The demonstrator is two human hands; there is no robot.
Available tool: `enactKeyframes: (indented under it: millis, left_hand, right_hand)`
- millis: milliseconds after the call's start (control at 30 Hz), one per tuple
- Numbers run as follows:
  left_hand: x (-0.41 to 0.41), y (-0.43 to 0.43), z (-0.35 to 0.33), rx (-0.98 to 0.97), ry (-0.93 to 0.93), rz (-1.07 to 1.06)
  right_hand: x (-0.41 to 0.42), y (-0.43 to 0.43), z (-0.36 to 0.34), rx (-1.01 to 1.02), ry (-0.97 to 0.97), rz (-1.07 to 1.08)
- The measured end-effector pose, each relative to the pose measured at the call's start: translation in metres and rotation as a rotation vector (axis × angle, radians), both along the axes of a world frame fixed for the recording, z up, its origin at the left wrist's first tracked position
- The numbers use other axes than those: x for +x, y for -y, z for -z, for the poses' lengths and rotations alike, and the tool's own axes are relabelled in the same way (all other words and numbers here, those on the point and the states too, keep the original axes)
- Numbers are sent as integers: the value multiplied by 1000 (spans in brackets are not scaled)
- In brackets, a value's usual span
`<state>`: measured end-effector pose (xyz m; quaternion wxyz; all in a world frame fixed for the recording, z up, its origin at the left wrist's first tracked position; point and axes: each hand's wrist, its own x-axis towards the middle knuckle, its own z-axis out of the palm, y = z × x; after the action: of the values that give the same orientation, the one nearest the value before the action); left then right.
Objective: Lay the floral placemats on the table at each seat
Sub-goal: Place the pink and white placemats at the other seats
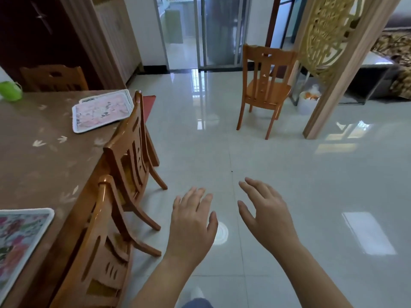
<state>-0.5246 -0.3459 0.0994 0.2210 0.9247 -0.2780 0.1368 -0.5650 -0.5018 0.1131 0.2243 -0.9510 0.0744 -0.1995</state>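
Left hand [191,221] and right hand [264,214]: both hanging over the tiled floor [289,174], fingers spread wide, holding nothing. Worktop [40,156]: standing at left, carrying two floral placemats. Far placemat [101,113] lying flat by the far chair [131,150]; near placemat [17,241] lying by the near chair [97,252]. Green container [10,91] sitting at the worktop's far end. Third chair [264,90] standing apart on the floor.
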Motion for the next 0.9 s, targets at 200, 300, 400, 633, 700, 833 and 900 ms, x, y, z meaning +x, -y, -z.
enactKeyframes:
  millis: [200,300,400,633,700,833,900]
  left_hand:
    - [69,24,12,39,21,-53]
    - [119,34,20,33,18,-77]
    - [180,40,21,-5,-12,-113]
    - [319,31,12,-38,-3,-229]
    - [347,29,13,-35,-26,-265]
    - [396,30,17,-48,-88,-320]
    - [424,32,19,-29,-80,-351]
  right_hand:
    - [78,21,14,-2,-51,-70]
    - [133,31,20,-28,-86,-104]
    - [200,36,17,-54,-90,-147]
    - [347,28,4,-78,-56,-271]
    - [377,26,6,-65,-61,-298]
    - [437,29,10,-60,-53,-362]
    - [472,33,12,-59,-51,-396]
